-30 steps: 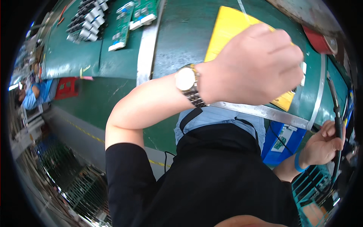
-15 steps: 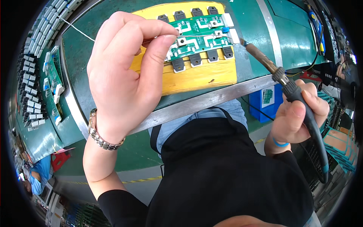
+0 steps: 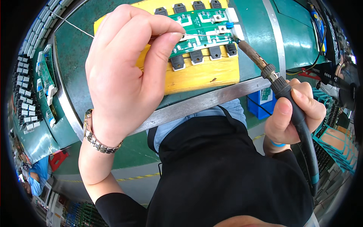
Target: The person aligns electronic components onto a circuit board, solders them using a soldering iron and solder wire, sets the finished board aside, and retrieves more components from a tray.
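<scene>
— What is held nearest the body?

— A soldering iron (image 3: pixel 287 98) is gripped in the closed right hand (image 3: pixel 293 113), its tip laid at the right edge of the green circuit board (image 3: pixel 200 30).

— And the left hand (image 3: pixel 124 72)?

— A thin solder wire (image 3: pixel 113 36) is pinched between its thumb and fingertips, the remaining fingers curled.

— Where is the board placed?

— On a yellow block (image 3: pixel 204 73), on the green bench (image 3: pixel 75 56). More boards (image 3: pixel 43 81) are seen farther left.
</scene>
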A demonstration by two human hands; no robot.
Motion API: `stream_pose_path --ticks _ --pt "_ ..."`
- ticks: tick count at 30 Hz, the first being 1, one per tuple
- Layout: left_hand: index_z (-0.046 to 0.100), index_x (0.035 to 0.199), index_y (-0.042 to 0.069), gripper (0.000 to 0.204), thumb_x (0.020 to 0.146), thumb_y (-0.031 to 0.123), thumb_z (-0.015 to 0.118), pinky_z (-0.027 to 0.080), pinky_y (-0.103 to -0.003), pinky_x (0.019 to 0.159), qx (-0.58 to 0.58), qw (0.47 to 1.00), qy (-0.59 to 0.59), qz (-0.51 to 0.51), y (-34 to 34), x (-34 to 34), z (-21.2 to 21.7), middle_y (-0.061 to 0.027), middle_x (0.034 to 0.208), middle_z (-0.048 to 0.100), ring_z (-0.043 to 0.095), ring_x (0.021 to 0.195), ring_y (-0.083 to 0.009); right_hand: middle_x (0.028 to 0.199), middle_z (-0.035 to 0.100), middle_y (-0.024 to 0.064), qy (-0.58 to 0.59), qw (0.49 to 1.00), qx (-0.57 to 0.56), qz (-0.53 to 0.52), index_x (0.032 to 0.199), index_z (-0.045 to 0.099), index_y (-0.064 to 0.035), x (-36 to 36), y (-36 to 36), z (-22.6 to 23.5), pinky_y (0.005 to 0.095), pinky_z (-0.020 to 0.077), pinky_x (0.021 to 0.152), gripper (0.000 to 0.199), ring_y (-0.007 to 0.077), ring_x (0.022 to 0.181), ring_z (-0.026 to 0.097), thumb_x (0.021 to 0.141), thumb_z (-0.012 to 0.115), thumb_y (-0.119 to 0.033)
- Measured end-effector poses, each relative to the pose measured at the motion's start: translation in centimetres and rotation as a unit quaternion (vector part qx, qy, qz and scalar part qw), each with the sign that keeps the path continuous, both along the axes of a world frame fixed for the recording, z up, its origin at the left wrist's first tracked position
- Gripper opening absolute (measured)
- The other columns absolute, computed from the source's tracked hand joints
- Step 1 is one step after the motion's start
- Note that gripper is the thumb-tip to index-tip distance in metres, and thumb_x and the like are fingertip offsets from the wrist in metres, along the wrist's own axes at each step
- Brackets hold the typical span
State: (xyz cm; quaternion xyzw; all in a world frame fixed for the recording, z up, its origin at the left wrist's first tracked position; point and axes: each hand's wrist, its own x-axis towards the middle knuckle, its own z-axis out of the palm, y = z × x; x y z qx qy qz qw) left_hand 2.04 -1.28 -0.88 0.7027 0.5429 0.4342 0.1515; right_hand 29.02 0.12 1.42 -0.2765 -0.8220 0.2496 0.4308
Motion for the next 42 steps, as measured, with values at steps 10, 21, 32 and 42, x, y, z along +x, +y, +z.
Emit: stream_pose_path --ticks 10,21,32,42 --pt "0.067 0.094 -0.001 0.005 0.089 -0.001 0.066 0.046 -0.023 0.069 -0.001 0.999 -0.036 0.010 -0.1 0.3 -0.6 -0.0057 0.089 0.061 0.057 0.078 -0.0131 0.072 0.052 0.0068 0.014 1.000 0.010 0.007 0.115 0.046 0.0002 -0.6 0.2 -0.2 0.0260 0.0331 0.052 0.041 0.0096 0.055 0.041 0.083 0.072 0.001" --pt "0.067 0.094 -0.001 0.005 0.089 0.000 0.066 0.045 -0.022 0.069 0.007 0.998 0.046 -0.038 0.1 0.1 0.5 -0.0048 0.089 0.061 0.056 0.078 -0.0122 0.071 0.050 0.0060 0.029 0.999 0.018 0.001 0.113 0.046 -0.0005 -0.8 0.3 -0.3 0.0258 0.0306 0.050 0.041 0.0093 0.052 0.039 0.082 0.073 0.001" --pt "0.067 0.095 0.000 0.005 0.090 0.000 0.066 0.046 -0.022 0.070 0.000 0.999 0.036 -0.033 0.3 -0.5 0.5 -0.0048 0.090 0.061 0.056 0.078 -0.0113 0.069 0.043 0.0038 0.005 0.998 0.030 -0.063 0.110 0.048 -0.0051 -0.7 -0.1 -0.1 0.0261 0.0331 0.051 0.024 0.0091 0.056 0.035 0.095 0.062 -0.018" --pt "0.067 0.096 0.000 0.007 0.089 0.000 0.067 0.046 -0.022 0.068 -0.003 1.000 -0.022 0.000 0.2 0.7 -0.8 -0.0051 0.090 0.061 0.057 0.078 -0.0118 0.073 0.046 0.0052 -0.003 1.000 0.000 -0.023 0.112 0.048 -0.0042 -0.7 -0.2 -0.2 0.0270 0.0329 0.051 0.031 0.0098 0.056 0.037 0.088 0.068 -0.006"
